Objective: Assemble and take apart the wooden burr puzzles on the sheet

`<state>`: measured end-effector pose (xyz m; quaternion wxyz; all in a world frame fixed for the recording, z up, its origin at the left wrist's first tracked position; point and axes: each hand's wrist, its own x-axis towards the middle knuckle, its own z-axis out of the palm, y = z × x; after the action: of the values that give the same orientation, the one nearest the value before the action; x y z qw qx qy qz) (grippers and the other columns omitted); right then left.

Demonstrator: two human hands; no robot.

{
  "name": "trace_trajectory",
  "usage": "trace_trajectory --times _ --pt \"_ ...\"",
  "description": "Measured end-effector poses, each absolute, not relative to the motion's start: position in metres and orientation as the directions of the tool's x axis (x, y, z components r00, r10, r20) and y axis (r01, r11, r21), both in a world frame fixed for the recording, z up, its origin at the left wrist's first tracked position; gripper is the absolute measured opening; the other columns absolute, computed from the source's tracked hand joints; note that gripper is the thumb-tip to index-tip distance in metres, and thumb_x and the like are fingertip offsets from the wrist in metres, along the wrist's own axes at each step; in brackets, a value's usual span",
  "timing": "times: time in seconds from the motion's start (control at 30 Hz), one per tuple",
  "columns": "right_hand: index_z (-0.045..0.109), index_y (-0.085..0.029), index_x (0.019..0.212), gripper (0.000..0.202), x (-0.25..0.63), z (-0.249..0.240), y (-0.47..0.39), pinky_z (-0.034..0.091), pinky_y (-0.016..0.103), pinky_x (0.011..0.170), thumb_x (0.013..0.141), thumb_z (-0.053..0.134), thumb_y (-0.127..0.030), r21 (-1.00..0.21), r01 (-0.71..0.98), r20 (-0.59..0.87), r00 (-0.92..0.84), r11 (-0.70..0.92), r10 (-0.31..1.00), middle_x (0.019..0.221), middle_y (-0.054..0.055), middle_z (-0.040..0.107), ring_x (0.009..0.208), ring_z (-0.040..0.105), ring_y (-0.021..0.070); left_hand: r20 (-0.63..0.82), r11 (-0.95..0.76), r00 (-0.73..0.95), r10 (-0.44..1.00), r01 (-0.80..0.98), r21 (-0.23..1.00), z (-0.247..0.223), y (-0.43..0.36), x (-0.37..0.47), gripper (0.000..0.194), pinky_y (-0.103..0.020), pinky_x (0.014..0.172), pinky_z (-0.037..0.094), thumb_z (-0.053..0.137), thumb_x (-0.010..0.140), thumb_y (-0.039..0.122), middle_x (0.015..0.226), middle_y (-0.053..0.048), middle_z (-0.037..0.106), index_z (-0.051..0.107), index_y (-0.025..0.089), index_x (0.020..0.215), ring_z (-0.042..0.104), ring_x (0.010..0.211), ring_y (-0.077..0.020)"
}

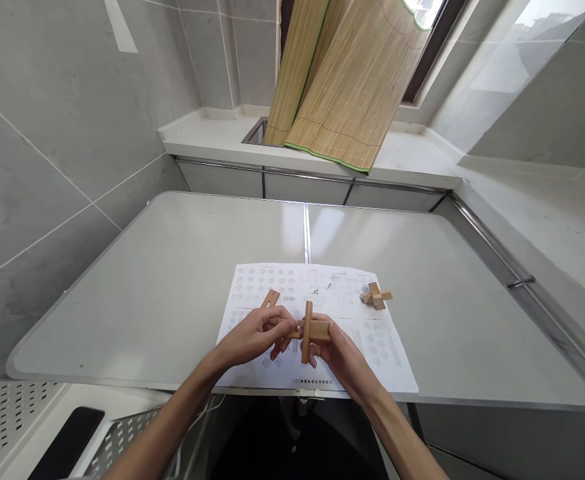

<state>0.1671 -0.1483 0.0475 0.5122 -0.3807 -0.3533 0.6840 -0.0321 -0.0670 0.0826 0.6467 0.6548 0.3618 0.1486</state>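
Observation:
Wooden puzzle pieces, fitted crosswise, are held between my two hands above a printed sheet. One upright wooden stick (308, 333) crosses a flat wooden piece (319, 331) lying sideways. My right hand (336, 347) grips the right end of that flat piece between thumb and fingers. My left hand (267, 332) pinches the assembly's left end, where its fingers partly hide the wood. Just beyond my left hand lies a loose wooden piece with a slot (271, 298). To the right, an assembled wooden burr puzzle (376, 296) rests at the sheet's edge.
The printed instruction sheet (342, 373) lies on a white folding table (172, 267) with a centre seam. At the lower left, a black phone (67, 443) is on a white surface. A bamboo mat (347, 87) leans at the window behind a ledge (212, 137).

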Motion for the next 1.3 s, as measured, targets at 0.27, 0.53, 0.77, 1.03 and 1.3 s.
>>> trace_trajectory --times 0.27,0.53,0.77,1.03,1.3 --pt "0.072 -0.020 0.114 0.057 0.169 0.038 -0.152 0.034 0.029 0.055 0.089 0.068 -0.071 -0.826 -0.477 -0.214 -0.226 -0.299 0.950 0.072 0.001 0.058 0.054 0.038 0.0127 -0.279 0.099 0.710 0.647 0.284 0.954 0.083 -0.069 -0.039 0.037 -0.027 0.061 0.045 0.055 0.102 0.051 0.067 0.002 0.066 0.062 0.019 0.085 0.055 0.052 -0.0111" --pt "0.059 -0.023 0.097 0.045 0.161 0.019 -0.157 0.020 0.024 0.044 0.087 0.076 -0.064 -0.763 -0.589 -0.281 -0.068 -0.266 0.957 0.058 -0.012 0.039 0.040 0.010 0.0027 -0.292 0.113 0.679 0.674 0.295 0.949 0.075 -0.074 -0.038 0.040 -0.027 0.062 0.046 0.055 0.101 0.055 0.067 0.001 0.066 0.063 0.019 0.086 0.056 0.053 -0.0117" --pt "0.062 -0.024 0.102 0.045 0.165 0.027 -0.157 0.027 0.023 0.046 0.084 0.079 -0.061 -0.735 -0.599 -0.287 -0.148 -0.317 0.946 0.068 -0.006 0.051 0.045 0.027 0.0056 -0.291 0.130 0.690 0.662 0.277 0.952 0.072 -0.076 -0.041 0.043 -0.027 0.061 0.046 0.056 0.100 0.060 0.066 0.001 0.065 0.060 0.019 0.085 0.056 0.052 -0.0117" --pt "0.071 -0.021 0.114 0.049 0.167 0.026 -0.162 0.014 0.024 0.044 0.083 0.081 -0.058 -0.761 -0.562 -0.274 -0.176 -0.325 0.946 0.056 -0.009 0.042 0.042 0.018 0.0045 -0.285 0.178 0.702 0.653 0.223 0.958 0.072 -0.077 -0.042 0.049 -0.027 0.058 0.045 0.057 0.097 0.066 0.061 0.003 0.062 0.056 0.019 0.083 0.054 0.050 -0.0113" --pt "0.072 -0.022 0.113 0.043 0.173 0.025 -0.166 0.015 0.025 0.045 0.086 0.079 -0.055 -0.782 -0.560 -0.252 -0.120 -0.275 0.960 0.053 -0.011 0.038 0.041 0.011 0.0039 -0.281 0.162 0.671 0.686 0.235 0.958 0.077 -0.083 -0.042 0.048 -0.027 0.058 0.045 0.056 0.097 0.065 0.061 0.002 0.062 0.057 0.020 0.082 0.053 0.050 -0.0116"
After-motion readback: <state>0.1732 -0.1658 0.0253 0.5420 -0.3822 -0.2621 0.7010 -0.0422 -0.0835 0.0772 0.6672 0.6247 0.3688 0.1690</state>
